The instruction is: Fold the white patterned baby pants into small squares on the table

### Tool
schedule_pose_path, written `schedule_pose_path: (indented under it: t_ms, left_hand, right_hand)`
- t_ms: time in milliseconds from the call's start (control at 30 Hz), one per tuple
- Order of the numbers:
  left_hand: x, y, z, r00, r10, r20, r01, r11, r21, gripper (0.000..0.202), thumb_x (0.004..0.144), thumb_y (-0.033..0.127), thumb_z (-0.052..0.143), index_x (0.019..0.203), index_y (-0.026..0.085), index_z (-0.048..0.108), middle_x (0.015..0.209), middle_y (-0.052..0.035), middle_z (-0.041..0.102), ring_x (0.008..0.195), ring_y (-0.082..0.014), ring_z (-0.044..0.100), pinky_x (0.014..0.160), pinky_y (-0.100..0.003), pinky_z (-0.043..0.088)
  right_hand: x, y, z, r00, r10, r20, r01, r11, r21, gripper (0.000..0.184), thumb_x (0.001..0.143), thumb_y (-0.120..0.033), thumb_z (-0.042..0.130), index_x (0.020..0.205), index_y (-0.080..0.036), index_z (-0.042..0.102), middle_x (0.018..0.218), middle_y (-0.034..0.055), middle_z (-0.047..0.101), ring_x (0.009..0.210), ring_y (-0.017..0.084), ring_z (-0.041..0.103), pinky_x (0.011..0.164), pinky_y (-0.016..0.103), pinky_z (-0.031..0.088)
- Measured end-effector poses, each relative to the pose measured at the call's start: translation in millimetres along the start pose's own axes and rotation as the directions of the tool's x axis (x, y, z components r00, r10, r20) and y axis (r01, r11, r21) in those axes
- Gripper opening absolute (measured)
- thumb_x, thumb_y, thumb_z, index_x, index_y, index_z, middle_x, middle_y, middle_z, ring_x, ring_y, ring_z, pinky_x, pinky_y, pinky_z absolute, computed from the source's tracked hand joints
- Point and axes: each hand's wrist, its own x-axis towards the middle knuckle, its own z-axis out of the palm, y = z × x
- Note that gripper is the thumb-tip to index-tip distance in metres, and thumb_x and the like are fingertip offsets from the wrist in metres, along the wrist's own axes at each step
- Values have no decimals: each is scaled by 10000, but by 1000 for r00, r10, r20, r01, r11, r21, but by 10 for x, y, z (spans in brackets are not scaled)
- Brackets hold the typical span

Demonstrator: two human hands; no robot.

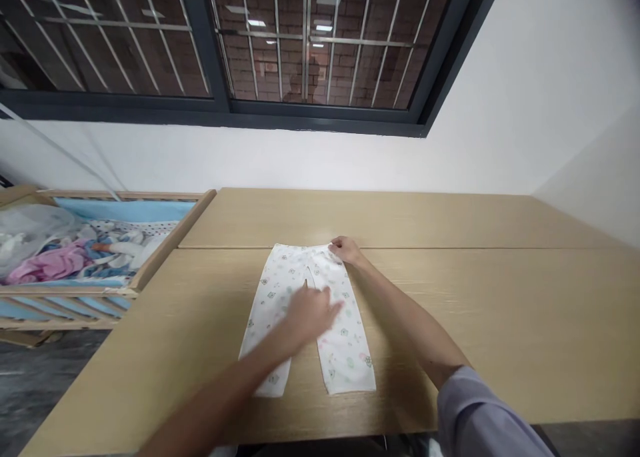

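A small pair of white baby pants [345, 344] with a pale printed pattern lies flat on the wooden table [500, 297], waistband away from me, legs spread toward me. My left hand [313, 314] lies flat across the middle of the pants, fingers stretched out and blurred by motion. My right hand [345, 249] rests at the right corner of the waistband, fingers curled and pinching the fabric there.
A wooden crib [165, 250] with blue lining stands against the table's left side, holding several jumbled baby clothes and a plastic bag. A white wall and a barred window rise behind the table. A wall also runs along the right.
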Motion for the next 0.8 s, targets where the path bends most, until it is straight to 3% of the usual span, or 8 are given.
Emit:
schedule_pose_path:
  t_ms: [33, 100, 167, 233, 333, 500, 667, 800]
  left_hand:
    - [-161, 188, 132, 997, 61, 52, -60, 998, -30, 536, 982, 606, 371, 906, 194, 704, 776, -95, 714, 767, -260, 685, 806, -439, 508]
    - [-424, 502, 388, 971, 181, 153, -169, 981, -92, 595, 975, 633, 324, 902, 198, 724, 802, -143, 723, 786, -300, 696, 792, -493, 513]
    - [-580, 700, 605, 962, 203, 184, -183, 976, -118, 626, 943, 685, 342, 963, 200, 738, 875, -196, 728, 865, -347, 700, 811, -530, 511]
    - [-635, 786, 765, 963, 178, 204, -153, 979, -136, 591, 941, 658, 371, 1034, 199, 732, 923, -219, 724, 910, -362, 699, 813, -537, 511]
    - [-624, 781, 883, 961, 159, 226, -117, 975, -188, 416, 955, 490, 424, 1058, 215, 719, 937, -203, 727, 902, -343, 707, 784, -522, 515]
    - [-700, 660, 726, 975, 117, 191, -60, 959, -278, 238, 893, 357, 495, 855, 260, 709, 843, -149, 723, 843, -304, 691, 713, -452, 494]
    - [-1025, 382, 326, 991, -47, 124, 106, 845, -524, 306, 915, 384, 445, 665, 237, 543, 647, -25, 631, 638, -190, 586, 605, -325, 390]
    - [-1351, 52, 153, 969, -242, 55, 221, 744, -630, 398, 929, 456, 385, 601, 232, 405, 582, 7, 516, 609, -165, 521, 591, -289, 354]
  right_hand:
    - [10, 5, -5, 1000, 5, 6, -5, 1000, 2, 196, 788, -294, 688, 952, -187, 701, 909, 53, 746, 886, 198, 677, 805, 272, 484]
    - [33, -2, -9, 1000, 16, 19, -16, 1000, 12, 179, 787, -297, 686, 929, -189, 699, 915, 50, 748, 886, 195, 675, 803, 271, 480]
    - [53, -24, -6, 999, 19, 34, -20, 1000, 19, 151, 783, -297, 684, 889, -189, 692, 900, 42, 747, 871, 188, 672, 792, 265, 475]
    - [65, -53, -5, 999, 18, 46, -20, 999, 26, 129, 774, -293, 684, 847, -187, 680, 868, 34, 742, 848, 181, 666, 775, 258, 470]
    - [66, -105, -23, 998, 8, 57, -10, 999, 45, 110, 758, -270, 681, 815, -178, 663, 830, 32, 732, 818, 171, 658, 737, 239, 462]
    - [34, -288, -92, 997, -34, 69, 27, 995, 96, 107, 743, -224, 685, 825, -163, 654, 857, 52, 728, 782, 156, 649, 669, 216, 450]
    - [14, -657, -84, 991, -90, 100, 77, 990, 120, 150, 741, -262, 728, 823, -160, 655, 859, 48, 728, 744, 140, 646, 614, 202, 436]
    - [58, -992, 41, 985, -110, 131, 102, 993, 66, 207, 747, -330, 753, 807, -156, 658, 795, 40, 720, 702, 136, 634, 591, 209, 419]
